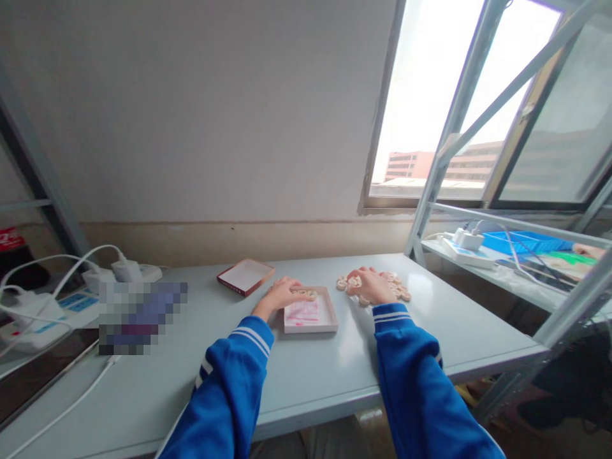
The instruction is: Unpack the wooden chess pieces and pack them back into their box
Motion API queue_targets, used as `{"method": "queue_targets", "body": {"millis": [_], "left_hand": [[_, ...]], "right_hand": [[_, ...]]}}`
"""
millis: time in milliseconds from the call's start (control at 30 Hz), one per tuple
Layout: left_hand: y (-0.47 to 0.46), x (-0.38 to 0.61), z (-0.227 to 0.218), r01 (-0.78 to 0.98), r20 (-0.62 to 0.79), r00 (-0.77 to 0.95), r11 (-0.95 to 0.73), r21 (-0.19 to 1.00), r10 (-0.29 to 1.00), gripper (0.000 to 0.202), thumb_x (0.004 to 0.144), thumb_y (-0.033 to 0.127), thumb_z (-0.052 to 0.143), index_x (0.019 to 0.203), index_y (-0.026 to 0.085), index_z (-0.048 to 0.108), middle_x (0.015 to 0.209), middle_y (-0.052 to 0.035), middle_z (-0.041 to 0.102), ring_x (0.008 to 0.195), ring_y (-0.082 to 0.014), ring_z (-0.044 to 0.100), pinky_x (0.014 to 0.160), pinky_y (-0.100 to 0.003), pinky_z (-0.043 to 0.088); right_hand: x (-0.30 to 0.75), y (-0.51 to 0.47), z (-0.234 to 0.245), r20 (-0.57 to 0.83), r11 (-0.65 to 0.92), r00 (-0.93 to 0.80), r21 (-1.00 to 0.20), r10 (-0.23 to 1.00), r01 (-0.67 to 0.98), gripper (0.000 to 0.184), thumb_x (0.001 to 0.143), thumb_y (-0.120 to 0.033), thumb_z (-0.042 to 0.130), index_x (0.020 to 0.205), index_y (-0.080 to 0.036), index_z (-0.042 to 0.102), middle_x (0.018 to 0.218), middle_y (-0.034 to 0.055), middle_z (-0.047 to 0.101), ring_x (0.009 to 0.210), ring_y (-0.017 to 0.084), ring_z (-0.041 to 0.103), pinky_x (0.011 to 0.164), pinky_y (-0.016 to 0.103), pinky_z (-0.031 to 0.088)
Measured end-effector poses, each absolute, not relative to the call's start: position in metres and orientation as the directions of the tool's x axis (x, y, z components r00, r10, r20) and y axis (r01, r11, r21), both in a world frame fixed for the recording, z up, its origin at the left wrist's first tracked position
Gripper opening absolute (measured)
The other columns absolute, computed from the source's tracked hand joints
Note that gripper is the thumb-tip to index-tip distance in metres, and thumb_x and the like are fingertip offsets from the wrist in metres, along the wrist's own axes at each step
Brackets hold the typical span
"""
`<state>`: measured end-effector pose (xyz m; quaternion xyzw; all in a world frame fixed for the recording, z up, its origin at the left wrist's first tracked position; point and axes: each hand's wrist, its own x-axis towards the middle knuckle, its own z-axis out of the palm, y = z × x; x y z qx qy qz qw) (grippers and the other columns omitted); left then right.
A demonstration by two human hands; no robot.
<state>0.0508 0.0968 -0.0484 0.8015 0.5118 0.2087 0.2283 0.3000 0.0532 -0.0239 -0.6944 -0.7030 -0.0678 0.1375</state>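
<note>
A shallow, open white box rests on the table, with a pink-marked paper or bag inside. My left hand reaches over its left side, fingers closed around small round Chinese chess pieces at the fingertips. How many are there is hard to see. To the right, a cluster of pale round Chinese chess pieces lies on the tabletop, partly hidden by my right hand. The fingers of that hand curl down on a piece at the cluster's left side.
Behind my left hand lies the box lid, inner side up. Power strips with white chargers and cables, a dark phone and a blurred-out object occupy the table's left. A metal bed frame stands at the right.
</note>
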Motion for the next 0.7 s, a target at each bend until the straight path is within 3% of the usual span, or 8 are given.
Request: {"method": "queue_targets", "body": {"millis": [100, 233, 367, 467, 567, 700], "left_hand": [[0.093, 0.060, -0.043, 0.776, 0.126, 0.362, -0.374, 0.508, 0.924, 0.052, 0.058, 0.062, 0.056, 0.094, 0.025, 0.061, 0.106, -0.0060, 0.054, 0.105, -0.0272, 0.046, 0.092, -0.037, 0.032], [0.089, 0.073, -0.043, 0.775, 0.202, 0.421, -0.466, 0.426, 0.884, 0.041, 0.062, 0.052, 0.058, 0.091, 0.024, 0.062, 0.103, -0.0055, 0.055, 0.102, -0.0264, 0.047, 0.091, -0.036, 0.032], [0.089, 0.077, -0.045, 0.718, 0.251, 0.469, -0.531, 0.450, 0.847, 0.028, 0.065, 0.038, 0.058, 0.088, 0.022, 0.063, 0.099, -0.0049, 0.057, 0.095, -0.0233, 0.051, 0.086, -0.031, 0.037], [0.091, 0.075, -0.047, 0.702, 0.270, 0.467, -0.539, 0.466, 0.842, 0.027, 0.065, 0.036, 0.058, 0.088, 0.022, 0.064, 0.096, -0.0049, 0.058, 0.093, -0.0228, 0.052, 0.083, -0.030, 0.039], [0.093, 0.074, -0.049, 0.699, 0.268, 0.461, -0.532, 0.478, 0.846, 0.028, 0.063, 0.035, 0.061, 0.088, 0.022, 0.065, 0.097, -0.0045, 0.058, 0.093, -0.0227, 0.052, 0.084, -0.030, 0.040], [0.094, 0.074, -0.051, 0.674, 0.272, 0.481, -0.550, 0.493, 0.834, 0.029, 0.066, 0.042, 0.059, 0.086, 0.023, 0.067, 0.096, -0.0046, 0.059, 0.095, -0.0224, 0.051, 0.086, -0.030, 0.038]], "right_hand": [[0.295, 0.057, -0.028, 0.277, 0.041, -0.019, -0.072, 0.961, 0.997, 0.021, 0.069, -0.030, 0.061, 0.088, -0.024, 0.064, 0.094, 0.0062, 0.060, 0.093, 0.024, 0.048, 0.076, 0.036, 0.027], [0.283, 0.061, -0.032, 0.318, 0.114, -0.093, -0.050, 0.943, 0.992, 0.018, 0.073, -0.034, 0.059, 0.087, -0.024, 0.064, 0.092, 0.0056, 0.061, 0.090, 0.023, 0.048, 0.075, 0.036, 0.027], [0.274, 0.062, -0.032, 0.340, 0.182, -0.155, -0.048, 0.928, 0.982, 0.011, 0.073, -0.031, 0.060, 0.078, -0.022, 0.065, 0.089, 0.0051, 0.061, 0.088, 0.021, 0.048, 0.074, 0.034, 0.027], [0.269, 0.062, -0.027, 0.380, 0.251, -0.169, -0.177, 0.909, 0.952, 0.016, 0.074, -0.036, 0.059, 0.082, -0.024, 0.065, 0.087, 0.0037, 0.061, 0.087, 0.020, 0.049, 0.073, 0.032, 0.028], [0.262, 0.059, -0.022, 0.376, 0.407, -0.290, -0.281, 0.880, 0.869, 0.021, 0.076, -0.040, 0.056, 0.092, -0.027, 0.063, 0.089, 0.0022, 0.060, 0.086, 0.017, 0.049, 0.071, 0.029, 0.030], [0.253, 0.055, -0.023, 0.320, 0.433, -0.360, -0.199, 0.876, 0.879, 0.018, 0.073, -0.039, 0.060, 0.088, -0.030, 0.065, 0.088, 0.0022, 0.061, 0.086, 0.019, 0.049, 0.072, 0.031, 0.028]]}}
